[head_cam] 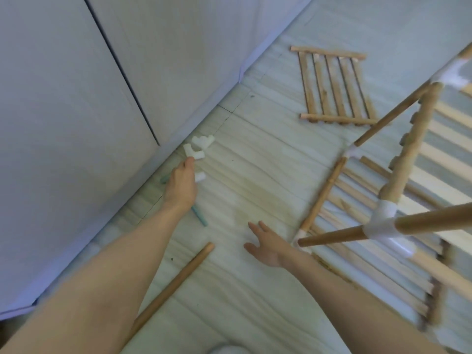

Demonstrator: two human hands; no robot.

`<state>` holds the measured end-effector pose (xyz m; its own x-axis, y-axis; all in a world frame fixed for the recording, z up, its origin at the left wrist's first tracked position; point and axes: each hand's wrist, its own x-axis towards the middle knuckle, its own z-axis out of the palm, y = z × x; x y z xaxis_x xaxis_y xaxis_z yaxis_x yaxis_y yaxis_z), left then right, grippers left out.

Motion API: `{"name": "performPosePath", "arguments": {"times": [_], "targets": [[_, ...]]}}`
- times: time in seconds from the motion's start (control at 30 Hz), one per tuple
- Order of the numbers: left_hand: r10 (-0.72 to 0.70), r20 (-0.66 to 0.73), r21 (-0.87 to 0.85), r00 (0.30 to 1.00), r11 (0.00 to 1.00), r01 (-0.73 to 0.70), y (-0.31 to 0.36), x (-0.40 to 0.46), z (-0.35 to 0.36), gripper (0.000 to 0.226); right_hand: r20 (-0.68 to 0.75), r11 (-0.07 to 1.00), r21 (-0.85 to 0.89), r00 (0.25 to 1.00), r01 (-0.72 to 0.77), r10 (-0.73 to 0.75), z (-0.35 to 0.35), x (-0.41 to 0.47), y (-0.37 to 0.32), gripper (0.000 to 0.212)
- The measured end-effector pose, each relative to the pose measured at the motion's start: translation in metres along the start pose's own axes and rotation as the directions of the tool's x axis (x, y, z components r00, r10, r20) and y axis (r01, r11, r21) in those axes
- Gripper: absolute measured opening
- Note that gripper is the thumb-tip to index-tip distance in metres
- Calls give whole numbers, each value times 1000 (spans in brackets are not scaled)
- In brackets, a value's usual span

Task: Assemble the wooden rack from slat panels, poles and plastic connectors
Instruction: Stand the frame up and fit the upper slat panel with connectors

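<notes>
Rack half-built, connectors within reach

Frame first: the partly built rack (pixel 398 200) stands at the right, poles jutting from white joints, and a careless elbow could topple it onto the loose slat panel (pixel 334 85) lying on the floor (pixel 255 162). A loose pole (pixel 173 282) lies between the arms and could roll underfoot. The right hand (pixel 265 246) hovers with its fingers spread, empty. The left hand (pixel 181 185) reaches the plastic connectors (pixel 198 148) by the wall, apparently gripping one (pixel 200 177); the blur hides its fingers, so a fumble could scatter them.
</notes>
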<state>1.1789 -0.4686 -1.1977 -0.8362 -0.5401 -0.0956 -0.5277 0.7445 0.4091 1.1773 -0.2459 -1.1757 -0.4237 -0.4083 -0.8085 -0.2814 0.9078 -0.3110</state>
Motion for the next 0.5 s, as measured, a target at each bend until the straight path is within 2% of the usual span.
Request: {"name": "performPosePath", "arguments": {"times": [0.13, 0.23, 0.3, 0.4, 0.5], "targets": [[-17, -67, -355, 998, 935, -7, 31, -16, -41, 26, 3, 998, 52, 1000, 24, -24, -25, -41, -22, 55], [-79, -74, -644, 994, 765, 13, 68, -39, -92, 16, -125, 986, 125, 988, 108, -92, -48, -88, -44, 53], [-80, -107, -753, 991, 657, -28, 93, -57, -129, 10, -253, 957, 205, 956, 203, -148, -64, -127, -60, 50], [-21, -189, -789, 982, 599, -139, 127, -90, -185, 14, -474, 874, 317, 860, 368, -191, -89, -192, -79, 42], [90, -284, -784, 955, 552, -285, 159, -126, -243, 15, -695, 762, 362, 700, 537, -163, -107, -258, -87, 37]]}}
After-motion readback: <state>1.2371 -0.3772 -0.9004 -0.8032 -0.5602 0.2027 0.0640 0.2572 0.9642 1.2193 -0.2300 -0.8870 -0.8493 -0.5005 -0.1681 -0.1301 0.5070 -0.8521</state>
